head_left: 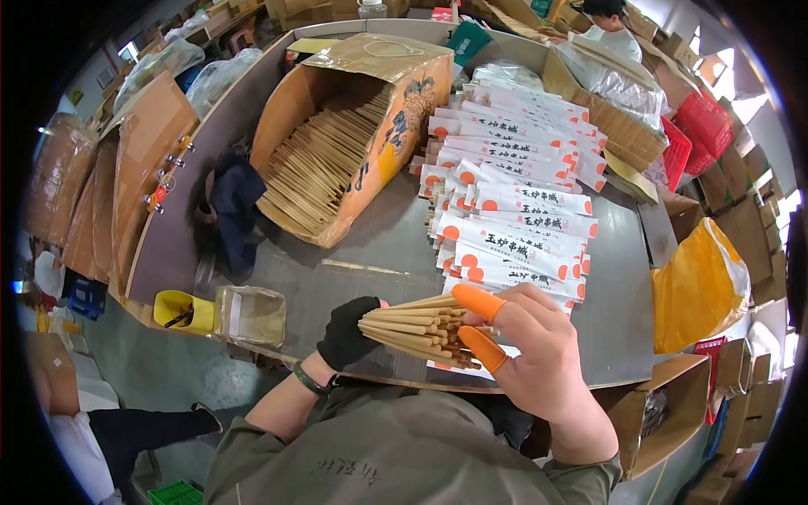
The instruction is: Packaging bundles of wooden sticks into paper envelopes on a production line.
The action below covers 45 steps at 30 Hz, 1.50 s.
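A thick bundle of wooden chopsticks lies crosswise above the table's near edge. My left hand, in a black glove, is closed round its left part. At the right end of the bundle is my right hand, with orange finger covers on the thumb and index finger. Those two fingers take the stick ends from both sides; the other fingers are curled behind. Beyond the hands, many white paper chopstick sleeves with orange dots lie in an overlapping pile. More loose chopsticks fill an open cardboard box lying on its side.
A clear plastic container and a yellow holder sit at the table's left edge. Dark cloth lies beside the box. At the right hang a yellow bag and an open carton. Another person is at the back right.
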Available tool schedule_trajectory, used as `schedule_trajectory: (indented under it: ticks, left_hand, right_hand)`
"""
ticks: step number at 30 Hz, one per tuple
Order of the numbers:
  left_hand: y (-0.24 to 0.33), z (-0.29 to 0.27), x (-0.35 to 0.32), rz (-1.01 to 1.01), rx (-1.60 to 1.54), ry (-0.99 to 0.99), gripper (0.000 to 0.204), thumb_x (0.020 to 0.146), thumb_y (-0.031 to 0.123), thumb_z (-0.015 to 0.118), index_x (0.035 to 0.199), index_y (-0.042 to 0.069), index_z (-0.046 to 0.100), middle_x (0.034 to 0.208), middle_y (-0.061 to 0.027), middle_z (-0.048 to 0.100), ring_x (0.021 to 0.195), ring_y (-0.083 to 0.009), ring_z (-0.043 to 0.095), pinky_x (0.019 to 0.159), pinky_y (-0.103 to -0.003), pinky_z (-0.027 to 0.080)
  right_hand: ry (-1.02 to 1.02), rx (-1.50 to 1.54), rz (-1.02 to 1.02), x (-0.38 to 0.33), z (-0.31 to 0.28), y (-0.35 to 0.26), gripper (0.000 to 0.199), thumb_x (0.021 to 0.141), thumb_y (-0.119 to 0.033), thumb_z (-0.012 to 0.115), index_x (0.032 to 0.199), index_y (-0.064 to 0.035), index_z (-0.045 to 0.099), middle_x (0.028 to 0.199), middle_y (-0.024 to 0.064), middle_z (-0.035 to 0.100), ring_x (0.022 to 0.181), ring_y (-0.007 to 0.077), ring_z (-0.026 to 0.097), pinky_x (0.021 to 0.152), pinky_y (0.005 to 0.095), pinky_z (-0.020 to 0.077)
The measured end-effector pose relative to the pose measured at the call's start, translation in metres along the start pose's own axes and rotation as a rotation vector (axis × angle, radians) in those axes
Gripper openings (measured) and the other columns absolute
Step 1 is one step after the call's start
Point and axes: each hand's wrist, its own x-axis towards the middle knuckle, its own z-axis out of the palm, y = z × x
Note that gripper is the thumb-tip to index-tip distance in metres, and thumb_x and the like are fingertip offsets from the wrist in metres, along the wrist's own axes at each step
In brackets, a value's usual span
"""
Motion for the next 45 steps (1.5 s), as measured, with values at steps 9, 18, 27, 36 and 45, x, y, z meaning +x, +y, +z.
schedule_trajectory:
  ticks: [9, 18, 27, 36, 45]
  left_hand:
    - [-0.01, 0.006, -0.001, -0.073, 0.09, -0.037, 0.042, 0.069, 0.008, 0.081, 0.107, 0.003, 0.064, 0.096, -0.0136, 0.07, 0.088, -0.0254, 0.07, 0.078, -0.033, 0.054]
    - [-0.018, 0.0, -0.01, -0.075, 0.208, 0.046, 0.04, 0.069, 0.011, 0.081, 0.105, 0.004, 0.065, 0.094, -0.0132, 0.07, 0.086, -0.0259, 0.07, 0.077, -0.033, 0.054]
    - [-0.014, 0.0, 0.003, -0.091, 0.106, 0.203, 0.019, 0.086, 0.015, 0.065, 0.098, 0.001, 0.063, 0.089, -0.0061, 0.068, 0.08, -0.0149, 0.065, 0.073, -0.029, 0.052]
    - [-0.023, 0.016, 0.021, -0.037, -0.061, 0.359, 0.016, 0.08, 0.008, 0.066, 0.095, 0.002, 0.065, 0.084, -0.0094, 0.066, 0.076, -0.0215, 0.065, 0.071, -0.03, 0.051]
    - [0.012, 0.004, 0.031, 0.174, 0.241, 0.297, 0.024, 0.075, 0.004, 0.067, 0.099, 0.003, 0.068, 0.083, -0.0113, 0.064, 0.072, -0.0248, 0.063, 0.065, -0.032, 0.05]
  right_hand:
    - [0.052, -0.021, 0.11, 0.0, 0.004, 0.015, 0.034, 0.076, 0.006, 0.068, 0.11, 0.0026, 0.062, 0.079, 0.0051, 0.059, 0.073, 0.0151, 0.055, 0.069, 0.0283, 0.0474]
    - [0.352, 0.291, 0.452, -0.02, -0.041, 0.015, 0.05, 0.08, 0.005, 0.063, 0.129, 0.004, 0.052, 0.083, -0.0014, 0.056, 0.073, 0.0047, 0.05, 0.069, 0.0176, 0.0391]
    - [0.954, -0.393, 0.556, -0.177, -0.172, -0.024, 0.063, 0.088, -0.014, 0.06, 0.143, 0.0049, 0.036, 0.099, 0.0049, 0.055, 0.099, 0.0127, 0.055, 0.09, 0.0256, 0.0437]
    - [0.66, -0.465, 1.301, -0.322, -0.113, -0.015, 0.047, 0.085, 0.003, 0.057, 0.131, -0.0039, 0.053, 0.073, -0.0049, 0.048, 0.067, 0.0067, 0.043, 0.063, 0.0226, 0.0369]
    - [0.254, -0.764, 1.166, -0.412, 0.026, 0.08, 0.036, 0.08, -0.007, 0.068, 0.115, -0.0002, 0.061, 0.103, 0.0181, 0.065, 0.1, 0.0361, 0.057, 0.089, 0.0441, 0.0461]
